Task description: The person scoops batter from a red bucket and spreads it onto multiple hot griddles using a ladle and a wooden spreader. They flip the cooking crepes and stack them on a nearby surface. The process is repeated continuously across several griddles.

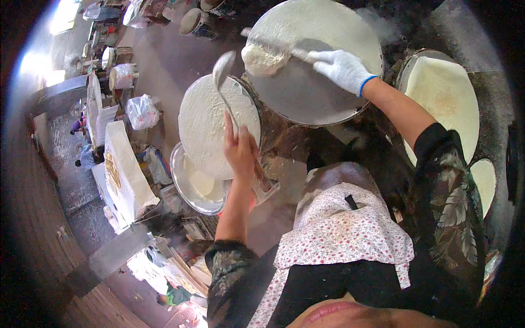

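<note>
My bare left hand [239, 150] is closed round the handle of a metal ladle [223, 68]. The ladle's bowl is raised over a round vessel of pale batter [216, 123]. A wooden-handled tool [264, 177] shows beside that hand; whether it is also gripped I cannot tell. My right hand [342, 70], in a white glove with a blue cuff, grips a long, flat spreader [298, 53] over a large round griddle [322, 106]. At the blade sits a thick lump of batter [263, 60]. Batter coats the griddle's far part, and its near part is bare and dark.
To the right is another griddle with a pale flatbread [445, 104]; a smaller pale round [484, 183] lies nearer. A basin of batter [199, 183] stands below the round vessel. Further left are a cloth-covered table [128, 169], a plastic bag [143, 112] and buckets [196, 23].
</note>
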Motion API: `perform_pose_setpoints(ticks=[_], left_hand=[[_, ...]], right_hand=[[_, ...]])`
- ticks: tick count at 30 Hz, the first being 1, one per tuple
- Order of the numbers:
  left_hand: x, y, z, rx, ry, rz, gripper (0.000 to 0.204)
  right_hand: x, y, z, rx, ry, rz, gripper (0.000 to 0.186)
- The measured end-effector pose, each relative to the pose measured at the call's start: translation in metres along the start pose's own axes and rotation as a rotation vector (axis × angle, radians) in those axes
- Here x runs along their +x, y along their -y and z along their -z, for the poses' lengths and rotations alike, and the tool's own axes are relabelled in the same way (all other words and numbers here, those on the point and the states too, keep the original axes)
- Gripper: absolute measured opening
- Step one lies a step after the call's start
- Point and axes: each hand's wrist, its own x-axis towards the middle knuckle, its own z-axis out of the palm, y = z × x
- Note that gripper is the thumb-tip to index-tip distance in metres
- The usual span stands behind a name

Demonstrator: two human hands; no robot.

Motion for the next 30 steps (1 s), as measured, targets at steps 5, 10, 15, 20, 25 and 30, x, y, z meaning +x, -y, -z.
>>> perform_pose_setpoints(ticks=[5,10,15,20,25,30], left_hand=[[0.062,0.034,-0.005,0.010,0.045,-0.077,0.062],[0.042,0.045,-0.007,0.009,0.037,0.011,0.061],[-0.020,0.064,-0.010,0.197,0.010,0.045,0.061],[-0.079,0.066,0.004,0.133,0.150,0.072,0.063],[-0.096,0.028,0.057,-0.137,0.385,0.147,0.065],[-0.076,-0.038,0.151,-0.233,0.292,-0.431,0.073]], right_hand=[[-0.051,-0.016,-0.005,-0.298,0.253,-0.025,0.037],[-0.067,-0.034,-0.001,-0.145,-0.111,0.034,0.038],[-0.063,-0.043,-0.031,-0.249,0.109,0.065,0.037],[-0.150,-0.034,-0.021,-0.286,0.011,0.037,0.041],[-0.200,0.045,-0.030,0.166,-0.223,-0.300,0.052],[-0.179,0.171,-0.156,0.953,-0.280,-0.451,0.067]])
